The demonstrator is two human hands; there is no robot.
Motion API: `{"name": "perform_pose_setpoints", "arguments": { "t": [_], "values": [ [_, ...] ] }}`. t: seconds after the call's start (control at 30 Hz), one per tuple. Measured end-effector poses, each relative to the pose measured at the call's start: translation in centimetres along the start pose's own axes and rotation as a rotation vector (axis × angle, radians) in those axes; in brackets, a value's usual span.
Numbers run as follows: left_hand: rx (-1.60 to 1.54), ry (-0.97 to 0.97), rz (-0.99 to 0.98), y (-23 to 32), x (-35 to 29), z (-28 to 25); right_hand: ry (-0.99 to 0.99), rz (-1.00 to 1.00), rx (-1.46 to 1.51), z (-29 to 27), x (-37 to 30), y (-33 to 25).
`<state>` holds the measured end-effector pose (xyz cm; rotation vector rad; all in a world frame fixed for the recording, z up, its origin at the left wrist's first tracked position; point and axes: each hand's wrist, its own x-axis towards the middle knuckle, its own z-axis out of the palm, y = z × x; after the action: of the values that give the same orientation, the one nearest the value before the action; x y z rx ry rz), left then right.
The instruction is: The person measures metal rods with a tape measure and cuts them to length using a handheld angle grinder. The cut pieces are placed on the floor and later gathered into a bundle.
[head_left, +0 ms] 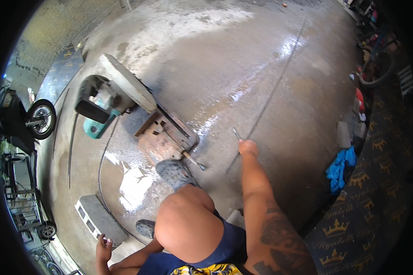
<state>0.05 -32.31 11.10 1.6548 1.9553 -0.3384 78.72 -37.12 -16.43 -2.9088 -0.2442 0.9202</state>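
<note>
In the head view, the right hand (248,148) is closed around a silvery metal tool (236,133), to the right of the chop saw (95,127); whether it also grips the long thin rod (280,78) passing there, I cannot tell. The left hand (104,250), fingers loosely bent and apart, is just beside a grey hollow block (104,223); contact is unclear. A grey clog (175,173) is at the saw's rusty base plate (157,145)

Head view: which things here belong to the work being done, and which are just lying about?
Seemingly part of the work:
small metal tool in the right grip
teal power machine on the floor ahead

Seemingly just about the place:
crumpled blue thing
motorcycle
bicycle
</note>
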Motion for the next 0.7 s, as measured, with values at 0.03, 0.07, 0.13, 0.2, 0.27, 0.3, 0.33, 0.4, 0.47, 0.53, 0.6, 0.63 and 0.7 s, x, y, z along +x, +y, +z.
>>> {"name": "perform_pose_setpoints", "arguments": {
  "t": [0.03,0.07,0.13,0.2,0.27,0.3,0.33,0.4,0.47,0.53,0.6,0.63,0.7],
  "values": [
    [-0.042,-0.003,0.001,-0.1,-0.3,-0.4,-0.033,-0.008,-0.031,0.5,0.2,-0.6],
    [-0.095,-0.017,0.01,2.2,-0.7,-0.1,-0.039,-0.076,-0.056,0.5,1.2,0.2],
    [0.0,-0.066,0.17,7.2,-1.4,-1.5,-0.013,-0.146,-0.008,-0.1,2.4,0.2],
    [-0.016,-0.092,0.318,14.1,-1.9,-2.6,0.037,-0.13,0.132,-0.6,2.5,0.2],
    [-0.126,-0.054,0.477,21.4,-2.0,-2.9,-0.017,-0.265,0.559,0.6,0.2,-1.6],
    [-0.18,-0.012,0.582,24.9,-1.7,-2.6,-0.075,-0.311,0.753,1.4,-0.7,-3.4],
    [-0.226,-0.027,0.659,29.2,-1.2,-2.1,-0.229,-0.334,0.869,1.7,-2.5,-5.4],
    [-0.307,-0.089,0.834,37.1,0.4,-1.1,-0.557,-0.356,1.033,1.1,-9.2,-10.1],
    [-0.203,-0.092,0.903,43.6,2.4,0.9,-0.719,-0.349,1.113,1.8,-16.2,-13.3],
    [0.048,0.14,0.78,44.4,5.6,6.2,-1.184,-0.445,1.185,4.4,-22.0,-14.1],
    [0.101,0.026,0.501,43.2,8.4,9.2,-1.442,-0.512,0.913,6.2,-23.8,-12.9],
    [0.003,-0.26,0.336,42.6,9.4,9.4,-1.553,-0.538,0.774,6.7,-23.9,-12.6],
    [-0.098,-0.422,0.191,38.8,11.1,11.1,-1.674,-0.803,0.416,5.5,-24.6,-13.4]
  ]
}}
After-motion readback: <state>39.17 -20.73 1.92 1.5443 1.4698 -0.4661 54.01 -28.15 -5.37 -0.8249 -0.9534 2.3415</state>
